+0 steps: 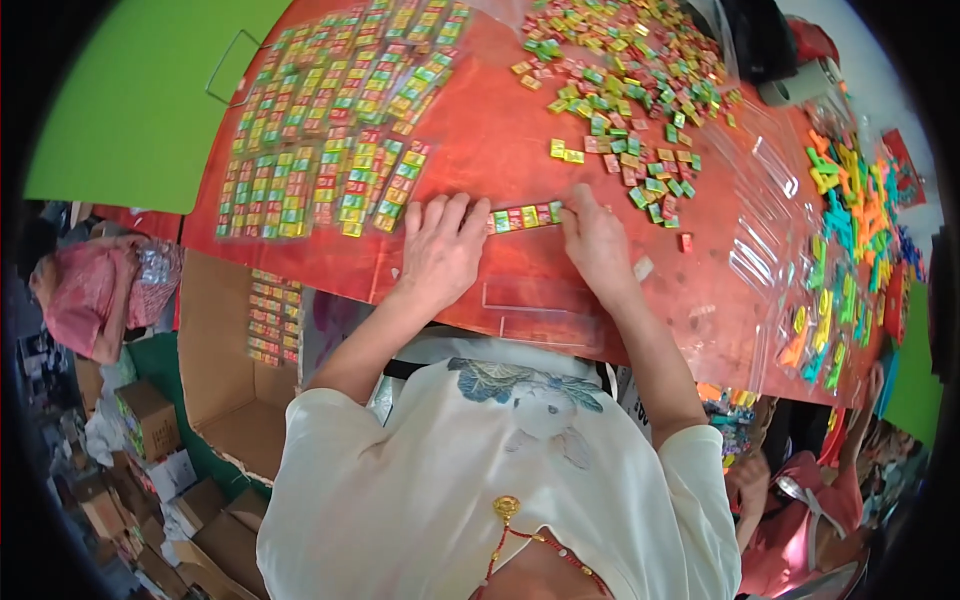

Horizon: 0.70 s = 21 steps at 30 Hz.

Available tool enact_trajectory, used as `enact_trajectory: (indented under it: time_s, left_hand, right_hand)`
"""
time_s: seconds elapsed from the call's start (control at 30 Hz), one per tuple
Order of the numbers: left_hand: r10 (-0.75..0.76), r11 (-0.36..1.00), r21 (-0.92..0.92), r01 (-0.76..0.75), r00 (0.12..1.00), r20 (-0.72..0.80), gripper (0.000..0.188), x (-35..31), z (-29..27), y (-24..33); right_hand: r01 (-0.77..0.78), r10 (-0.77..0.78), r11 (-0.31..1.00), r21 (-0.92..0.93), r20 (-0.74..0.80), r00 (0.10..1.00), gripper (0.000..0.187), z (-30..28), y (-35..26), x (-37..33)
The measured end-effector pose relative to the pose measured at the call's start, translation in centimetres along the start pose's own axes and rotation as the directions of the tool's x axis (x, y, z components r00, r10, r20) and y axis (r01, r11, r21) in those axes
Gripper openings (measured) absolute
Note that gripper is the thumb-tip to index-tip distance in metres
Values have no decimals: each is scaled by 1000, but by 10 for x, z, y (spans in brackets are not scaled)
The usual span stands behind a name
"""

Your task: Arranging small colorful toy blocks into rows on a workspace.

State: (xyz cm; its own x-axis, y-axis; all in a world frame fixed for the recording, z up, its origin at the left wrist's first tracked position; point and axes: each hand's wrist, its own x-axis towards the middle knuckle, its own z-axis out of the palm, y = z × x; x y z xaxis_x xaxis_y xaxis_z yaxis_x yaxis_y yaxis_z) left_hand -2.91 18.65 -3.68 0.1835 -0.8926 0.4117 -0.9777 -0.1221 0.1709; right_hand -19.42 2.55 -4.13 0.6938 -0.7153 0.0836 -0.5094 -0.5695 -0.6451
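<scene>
A short row of small wrapped blocks (525,217) in red, green and yellow lies on the red table in front of me, apparently in a clear strip tray. The fingers of my left hand (440,252) are bent over its left end. At the other end, my right hand (597,245) grips the row with closed fingers; the fingertips partly hide it. Beyond my right hand spreads a heap of loose wrapped blocks (640,120). To the left of my left hand, several filled strips (340,130) lie side by side. Empty clear strip trays (540,295) rest near the front edge.
More clear trays (765,220) lie at the right, beside piled colourful plastic toys (850,230). A cardboard box (225,370) with filled strips (275,318) inside stands below the table at left. Other people (90,290) sit to the left and the right.
</scene>
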Motion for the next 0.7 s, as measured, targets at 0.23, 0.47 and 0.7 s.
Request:
enact_trajectory:
  time_s: [0.23,0.47,0.7]
  left_hand:
    - [62,993,-107,-43,983,173,54,27,3,20]
    - [102,995,-33,-97,970,219,56,38,13,21]
    - [41,997,-76,-20,958,285,59,47,8,16]
  right_hand:
    - [-53,57,995,-79,49,997,20,-2,-1,11]
    - [-59,59,998,33,4,998,16,-5,3,6]
    - [110,-107,993,44,-69,992,18,-5,-5,-4]
